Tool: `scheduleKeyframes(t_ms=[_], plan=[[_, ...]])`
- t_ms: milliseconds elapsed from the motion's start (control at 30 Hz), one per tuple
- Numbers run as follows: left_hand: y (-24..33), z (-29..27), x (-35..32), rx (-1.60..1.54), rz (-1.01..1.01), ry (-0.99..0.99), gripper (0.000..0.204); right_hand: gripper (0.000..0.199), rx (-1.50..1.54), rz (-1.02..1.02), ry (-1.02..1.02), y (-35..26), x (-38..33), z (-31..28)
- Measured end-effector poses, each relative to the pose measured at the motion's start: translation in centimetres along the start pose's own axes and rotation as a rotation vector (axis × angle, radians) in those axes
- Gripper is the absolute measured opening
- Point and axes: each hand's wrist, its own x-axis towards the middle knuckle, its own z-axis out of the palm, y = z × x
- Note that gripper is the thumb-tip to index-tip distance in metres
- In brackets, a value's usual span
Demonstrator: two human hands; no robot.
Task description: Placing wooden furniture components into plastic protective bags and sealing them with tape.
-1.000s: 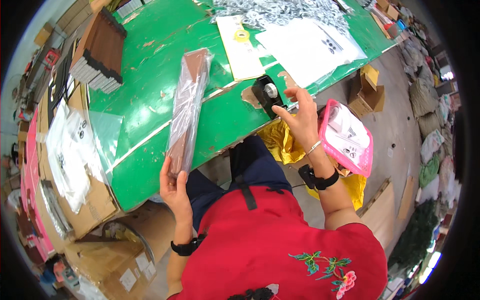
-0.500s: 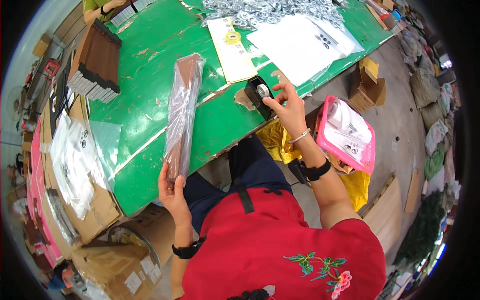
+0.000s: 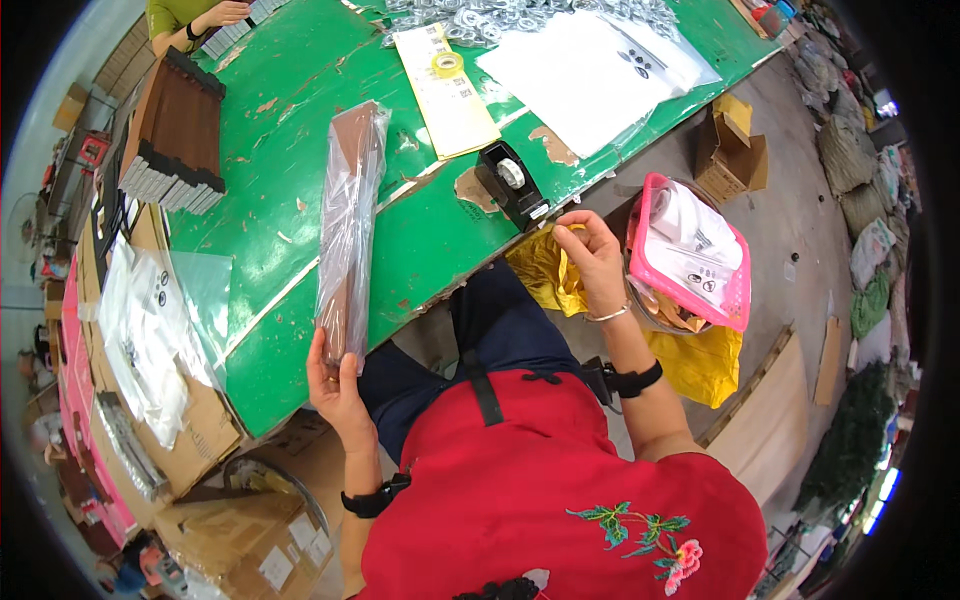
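Observation:
A long brown board in a clear plastic sleeve (image 3: 350, 210) lies slanting over the green table, its near end reaching the edge. My left hand (image 3: 340, 395) grips that near end, thumb on one side and fingers on the other. Beyond the table's front edge, my right hand (image 3: 595, 265) is raised with thumb and forefinger pinched together. Whatever may be between those fingertips is too small to make out. Just left of that hand, a black tape dispenser (image 3: 512, 188) with a roll of clear tape stands at the table edge.
Brown boards with black ends are stacked (image 3: 175, 135) at the left. Yellow sheets (image 3: 450, 105) bear a tape roll; white plastic bags (image 3: 590, 85) lie beside them. Metal pieces (image 3: 500, 20) are heaped at the back. A pink basket (image 3: 740, 290) stands right; a co-worker's hand (image 3: 222, 14) shows far left.
My right hand has drawn away from the tape dispenser toward me, and its thumb and forefinger have come together. My left hand keeps its grip on the sleeved board.

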Motion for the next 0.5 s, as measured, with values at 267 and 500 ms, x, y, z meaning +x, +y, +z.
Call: scheduleKeyframes(t_ms=[267, 500], plan=[[0.2, -0.1, -0.1, 0.015, -0.036, -0.005, 0.054, 0.012, 0.103, 0.107, -0.042, 0.9, 2.1, 0.6], [-0.3, 0.0, -0.2, 0.015, -0.014, 0.024, 0.05, 0.017, -0.416, -0.141, -0.009, 0.6, 2.9, -0.3]])
